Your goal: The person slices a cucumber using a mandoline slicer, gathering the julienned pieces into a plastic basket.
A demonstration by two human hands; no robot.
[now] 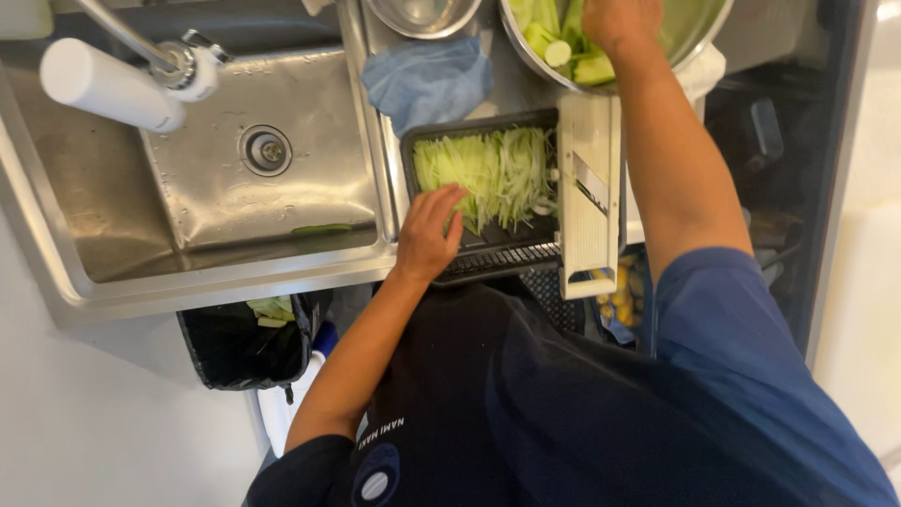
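Far to the left of your left hand (430, 237) lies the steel sink (235, 160), with a white filter cartridge (111, 84) on its tap and one green scrap (321, 228) on the basin floor. Below that hand, under the table edge, hangs a black-lined bin (246, 343) with pale green trimmings in it.

Your left hand rests spread on the near left corner of the black tray (511, 258), fingers loosely open, fingertips touching the edge of the shredded green strips (493, 174); it grips nothing. Just above it lies a crumpled blue cloth (427, 80) and, further up, an empty steel bowl (422, 14).

As for progress, you seem well into the job: the pile of strips already covers most of the tray, while chunks are still waiting to be cut. The white mandoline slicer (589, 192) lies between your two hands, along the right edge of the tray, with nothing on its blade at this moment.

Your right hand (615, 23) reaches up into the large steel bowl (699, 28), among the peeled green vegetable chunks (563, 47). Only its back shows, so you cannot tell whether it has closed on a piece or hangs open
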